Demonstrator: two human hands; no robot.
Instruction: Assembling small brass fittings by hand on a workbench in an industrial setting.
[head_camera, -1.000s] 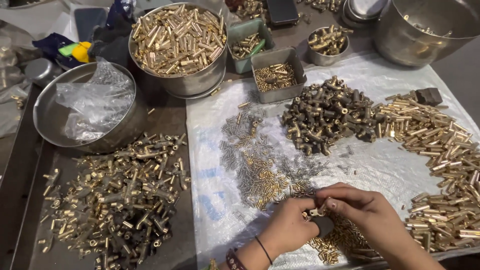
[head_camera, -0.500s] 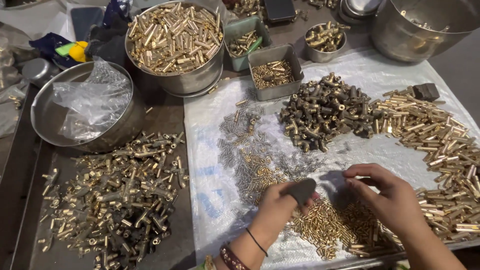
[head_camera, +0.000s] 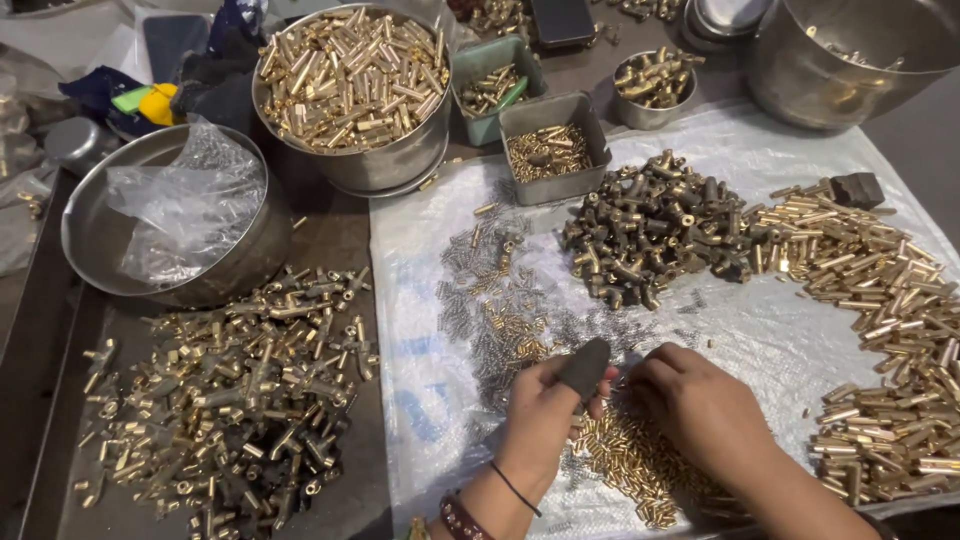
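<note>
Both hands down at six o'clock, working a heap of small brass pins (head_camera: 640, 465) on the white plastic sheet (head_camera: 800, 330).

Left hand (head_camera: 545, 415) curled, thumb capped in a dark finger cot (head_camera: 585, 365), fingertips drawn together as if pinching one tiny piece, though too small to confirm. Right hand (head_camera: 700, 405) palm down over the heap, fingers bent toward the left; open or closed cannot be told. Probably light, hard, smooth and prone to rolling or slipping; best nipped by the sides between thumb and forefinger. Dark fittings (head_camera: 650, 230) at twelve o'clock, long brass tubes (head_camera: 880, 330) at three, steel bowl with plastic bag (head_camera: 170, 220) at ten.
</note>
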